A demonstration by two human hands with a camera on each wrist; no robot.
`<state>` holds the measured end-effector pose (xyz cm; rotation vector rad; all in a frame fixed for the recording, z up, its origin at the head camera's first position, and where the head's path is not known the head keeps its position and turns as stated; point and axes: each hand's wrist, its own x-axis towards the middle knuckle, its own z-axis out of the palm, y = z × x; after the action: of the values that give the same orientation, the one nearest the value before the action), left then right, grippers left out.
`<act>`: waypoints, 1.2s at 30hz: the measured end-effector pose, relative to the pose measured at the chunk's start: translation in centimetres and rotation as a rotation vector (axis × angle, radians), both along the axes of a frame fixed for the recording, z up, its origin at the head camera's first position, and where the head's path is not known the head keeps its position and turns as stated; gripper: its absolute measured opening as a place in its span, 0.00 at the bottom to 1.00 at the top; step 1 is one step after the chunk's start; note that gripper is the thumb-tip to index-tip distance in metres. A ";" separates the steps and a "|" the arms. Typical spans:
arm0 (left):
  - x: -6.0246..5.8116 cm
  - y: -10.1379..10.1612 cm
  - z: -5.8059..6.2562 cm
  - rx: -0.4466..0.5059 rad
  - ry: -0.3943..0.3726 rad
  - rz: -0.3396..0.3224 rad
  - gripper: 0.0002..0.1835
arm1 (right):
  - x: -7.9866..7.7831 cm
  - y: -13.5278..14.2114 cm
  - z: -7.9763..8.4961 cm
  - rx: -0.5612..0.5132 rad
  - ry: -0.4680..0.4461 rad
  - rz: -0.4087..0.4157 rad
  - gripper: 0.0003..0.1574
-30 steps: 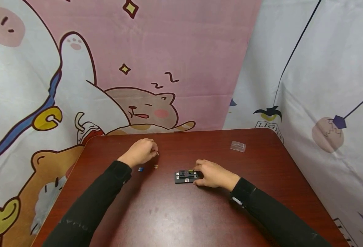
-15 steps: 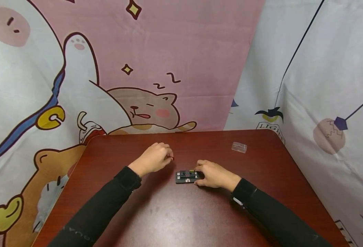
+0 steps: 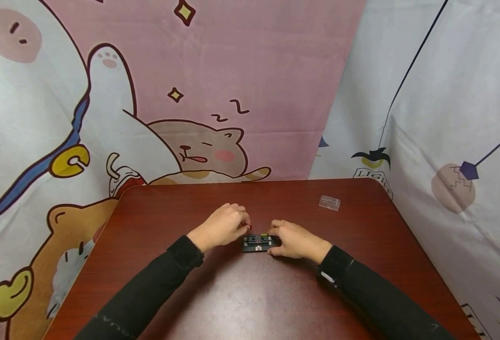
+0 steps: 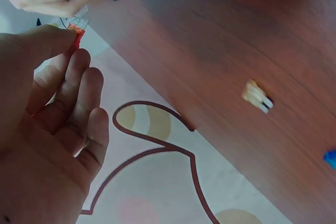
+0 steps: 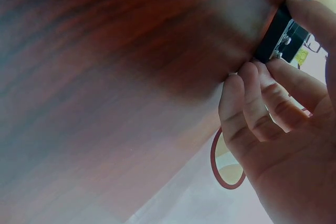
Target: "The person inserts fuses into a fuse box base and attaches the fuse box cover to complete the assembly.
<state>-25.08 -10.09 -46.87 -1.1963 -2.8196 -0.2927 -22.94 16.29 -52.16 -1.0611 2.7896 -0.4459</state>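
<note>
Head view first: what's biggest?

"Printed backdrop, pink and white, cartoon animals, one asleep. In front of it, my table, reddish-brown wood grain, shiny patch on the near half."

"On you?"

"Dark sleeves, both arms, coming in from the bottom edge."

"Hands, quick."

"My right hand grips the right end of the block, thumb on the near side, fingers round the far side. My left hand pinches a fuse, thumb against fingertip, remaining fingers bent and holding nothing."

"Which block, and where?"

"Black terminal block, metal screws on top, flat on the table between my hands, right end covered by my right hand."

"Next size down?"

"Clear plastic case, far right part of the table, well apart from both hands."

"Small stuff?"

"Red blade fuse, the one I'm pinching, near the block's left end. Whether it touches the block, I can't tell. Beige blade fuse, two prongs, lying on the table; left wrist view shows it, my left hand hides it from the head camera. Blue piece farther along, cut by the frame edge, so shape unclear. Yellow piece at the block's far edge, right by my right fingertips; too small for detail."
</note>
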 end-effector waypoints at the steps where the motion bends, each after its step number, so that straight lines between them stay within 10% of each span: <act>1: 0.1 0.1 -0.1 0.002 -0.006 -0.005 0.05 | 0.0 0.0 0.0 0.000 -0.002 -0.002 0.30; 36: 0.5 1.1 -1.8 -0.015 0.024 -0.039 0.05 | 0.0 0.0 -0.1 0.007 -0.007 -0.013 0.32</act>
<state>-24.59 -9.03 -48.69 -1.2505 -2.7864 -0.2578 -22.91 16.28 -52.24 -1.0391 2.7918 -0.4404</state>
